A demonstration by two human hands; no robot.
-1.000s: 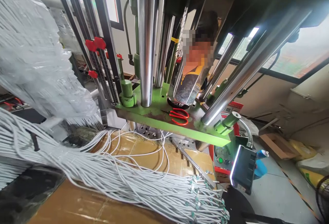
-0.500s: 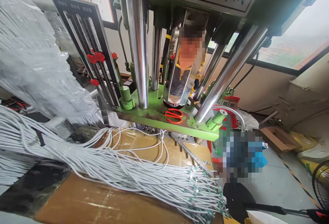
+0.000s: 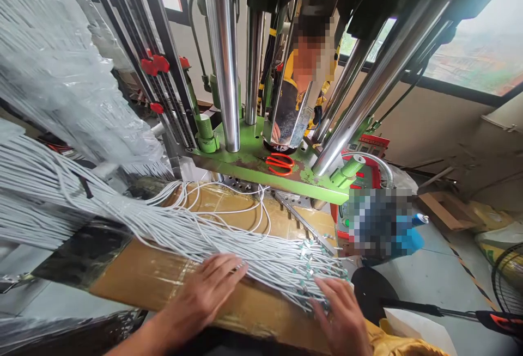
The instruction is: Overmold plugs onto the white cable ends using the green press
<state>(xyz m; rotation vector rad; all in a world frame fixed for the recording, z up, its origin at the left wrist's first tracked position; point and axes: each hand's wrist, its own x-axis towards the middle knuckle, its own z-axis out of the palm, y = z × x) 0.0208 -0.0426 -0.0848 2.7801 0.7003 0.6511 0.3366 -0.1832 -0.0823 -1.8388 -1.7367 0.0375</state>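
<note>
A green vertical moulding press with thick chrome columns rises at the far side of the scene. In front of it lies a worktop covered in brown cardboard and clear tape. A large bundle of white cables runs across the worktop from the near left towards the right, its upper left part under clear plastic film. A loose loop of strands fans towards the press. The left hand lies at the near edge of the bundle, its fingers open and flat against the cables. The right hand sits further right at the cable ends, its fingers slightly curved and spread over the wires, with neither hand closing around anything. Small green-tagged terminals mark the cable ends, just beyond the right hand. On the green press bed, well apart from both hands, lie red-handled scissors.
</note>
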